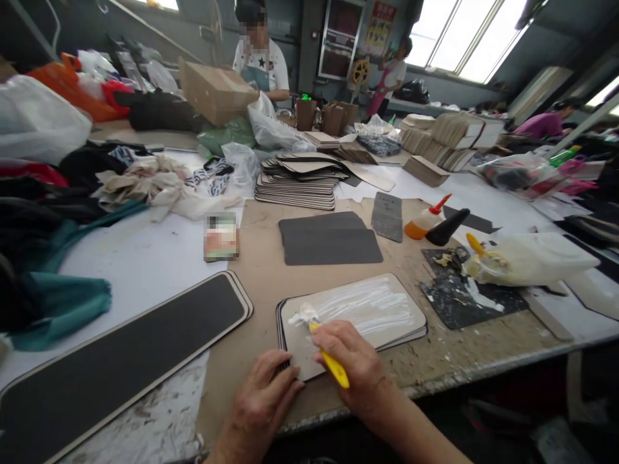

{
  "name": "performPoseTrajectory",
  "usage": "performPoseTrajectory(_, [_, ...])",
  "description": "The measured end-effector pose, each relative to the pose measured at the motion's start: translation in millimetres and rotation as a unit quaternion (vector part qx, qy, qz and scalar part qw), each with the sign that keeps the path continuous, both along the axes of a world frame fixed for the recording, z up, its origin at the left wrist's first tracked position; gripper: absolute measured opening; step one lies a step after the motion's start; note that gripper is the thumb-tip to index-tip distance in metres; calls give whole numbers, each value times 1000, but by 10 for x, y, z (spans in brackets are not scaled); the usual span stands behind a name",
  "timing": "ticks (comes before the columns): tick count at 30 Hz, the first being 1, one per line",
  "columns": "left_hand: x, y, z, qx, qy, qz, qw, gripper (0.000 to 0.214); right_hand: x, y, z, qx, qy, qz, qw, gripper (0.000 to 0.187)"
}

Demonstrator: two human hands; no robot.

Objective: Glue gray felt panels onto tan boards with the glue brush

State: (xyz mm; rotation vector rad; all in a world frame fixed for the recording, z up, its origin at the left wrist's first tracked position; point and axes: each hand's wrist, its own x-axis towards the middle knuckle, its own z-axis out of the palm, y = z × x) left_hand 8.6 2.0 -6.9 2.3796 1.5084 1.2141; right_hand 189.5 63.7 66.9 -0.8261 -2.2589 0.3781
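Observation:
My right hand is closed around the yellow handle of a glue brush. Its bristle end rests in a blob of white paste at the left part of a beige board. White streaks cover much of that board, which tops a small stack with rounded corners. My left hand pinches the stack's near left corner, thumb and fingers together on the edge. Just beyond the stack lie dark grey panels. A long dark panel with a beige border lies to the left.
A paste-smeared black sheet and a white plastic container with a yellow-handled tool stand right. Behind are an orange glue bottle, stacked boards and a cardboard box. Cloth lies left. A co-worker stands across the table.

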Motion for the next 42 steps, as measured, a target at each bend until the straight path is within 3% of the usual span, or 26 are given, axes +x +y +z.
performPoseTrajectory(3, [8,-16,0,-6,-14,4,1000,18,-86,-229,50,-65,36,42,996,21])
performPoseTrajectory(6, [16,-34,24,-19,-28,0,999,18,25,-371,32,-91,67,22,993,24])
performPoseTrajectory(13, [40,-28,114,-9,-32,4,999,14,834,-259,-52,-14,42,-208,977,15])
performPoseTrajectory(16, [41,-19,117,11,-35,5,999,12,959,-271,13,-16,31,-283,958,14])
performPoseTrajectory(22, [-18,-11,38,18,-10,-5,1000,14,665,-381,2,-143,131,-210,958,17])
performPoseTrajectory(25, [-32,2,18,31,-4,-15,999,15,917,-272,-65,-181,143,-284,931,23])
performPoseTrajectory(30, [-25,18,11,31,-10,-13,999,15,1618,-38,-48,-145,118,-429,884,36])
performPoseTrajectory(32, [-34,19,-5,32,2,-17,999,15,1669,57,-6,-132,109,-432,886,36])
performPoseTrajectory(38, [-75,9,3,37,28,-19,999,16,1394,480,-35,-123,97,-347,925,37])
performPoseTrajectory(42, [-105,5,30,21,44,-30,998,20,1595,669,-114,-113,71,-395,909,42])
